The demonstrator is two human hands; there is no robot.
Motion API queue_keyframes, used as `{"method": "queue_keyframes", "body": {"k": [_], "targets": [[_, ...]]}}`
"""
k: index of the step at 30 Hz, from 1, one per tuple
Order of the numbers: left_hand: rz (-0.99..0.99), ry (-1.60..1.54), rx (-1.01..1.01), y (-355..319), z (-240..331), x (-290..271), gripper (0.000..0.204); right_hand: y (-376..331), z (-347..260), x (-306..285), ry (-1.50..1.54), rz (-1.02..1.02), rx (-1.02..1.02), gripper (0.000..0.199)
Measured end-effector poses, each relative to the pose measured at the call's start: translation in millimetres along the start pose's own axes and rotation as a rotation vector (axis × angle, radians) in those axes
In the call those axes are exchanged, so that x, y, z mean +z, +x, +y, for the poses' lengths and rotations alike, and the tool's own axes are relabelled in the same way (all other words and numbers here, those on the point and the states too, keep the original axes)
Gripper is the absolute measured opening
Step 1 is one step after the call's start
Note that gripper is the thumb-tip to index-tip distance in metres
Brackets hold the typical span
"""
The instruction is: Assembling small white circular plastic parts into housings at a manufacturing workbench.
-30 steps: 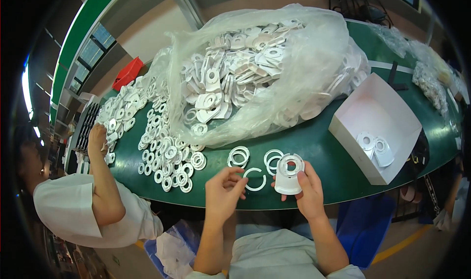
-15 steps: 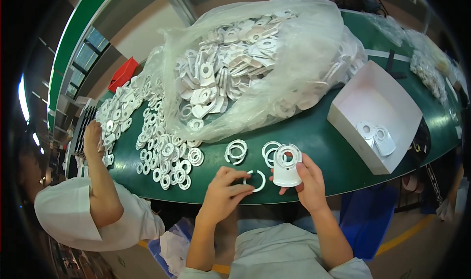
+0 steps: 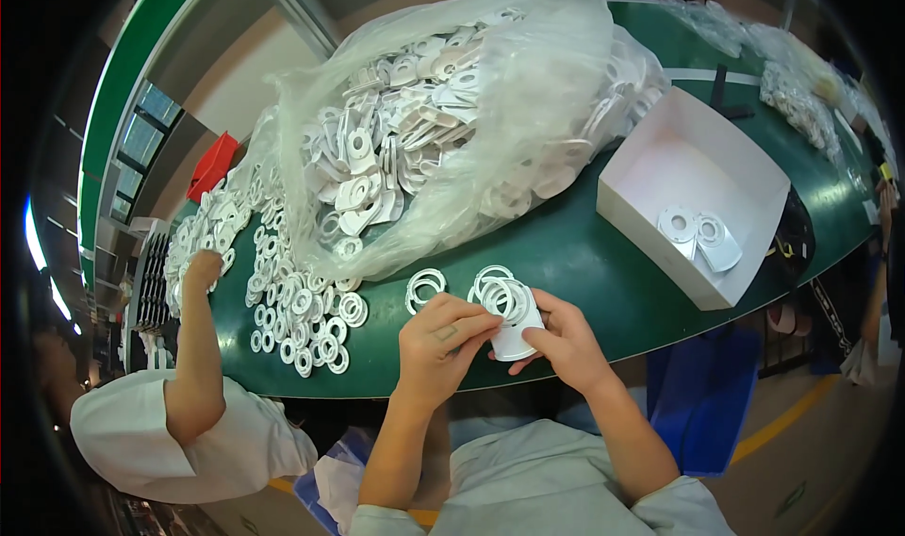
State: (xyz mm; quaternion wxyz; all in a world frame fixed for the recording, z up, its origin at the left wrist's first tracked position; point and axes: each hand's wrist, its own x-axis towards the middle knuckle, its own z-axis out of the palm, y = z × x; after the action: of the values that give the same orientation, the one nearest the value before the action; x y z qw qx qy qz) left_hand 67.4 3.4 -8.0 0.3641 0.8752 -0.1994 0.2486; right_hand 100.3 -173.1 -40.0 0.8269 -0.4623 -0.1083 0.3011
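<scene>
Perhaps the likeliest trouble, in the head view, is the white plastic plate with a rounded, ring-shaped end [image 3: 514, 344] twisting in the right hand [image 3: 568, 347], since the left hand [image 3: 441, 340] meets it from one side only. The thin white plastic rings [image 3: 485, 272] lie just beyond its far end, so a careless tilt might knock them. The near edge of the curved green table [image 3: 382, 352] is close too, and a slip could send the plate over it.

As for grip, the right hand is clamped on the plate's right side, thumb on the upper face, fingers partly hidden beneath. The left hand has its thumb and fingertips bunched at the plate's left side; whether they pinch something there, and how wide their gap is, I cannot tell. So the plate sits between both hands, near the table's edge, with a cluster of similar rings [image 3: 412, 300] lying farther to the left.
</scene>
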Motion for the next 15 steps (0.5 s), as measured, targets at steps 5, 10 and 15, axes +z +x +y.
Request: {"method": "queue_keyframes", "body": {"k": [5,10,15], "targets": [[-0.056,0.039,0.060,3.2,-1.0,-0.7,0.029,-0.2,0.8,-1.9,-0.019,-0.041,0.000,0.045],[-0.120,0.065,0.083,3.1,0.0,0.5,0.032,0.2,3.2,-2.6,0.002,-0.040,0.007,0.046],[-0.162,0.064,0.075,-0.3,1.3,1.3,0.036,-0.6,5.0,-2.0,0.022,-0.024,0.001,0.046]]}}
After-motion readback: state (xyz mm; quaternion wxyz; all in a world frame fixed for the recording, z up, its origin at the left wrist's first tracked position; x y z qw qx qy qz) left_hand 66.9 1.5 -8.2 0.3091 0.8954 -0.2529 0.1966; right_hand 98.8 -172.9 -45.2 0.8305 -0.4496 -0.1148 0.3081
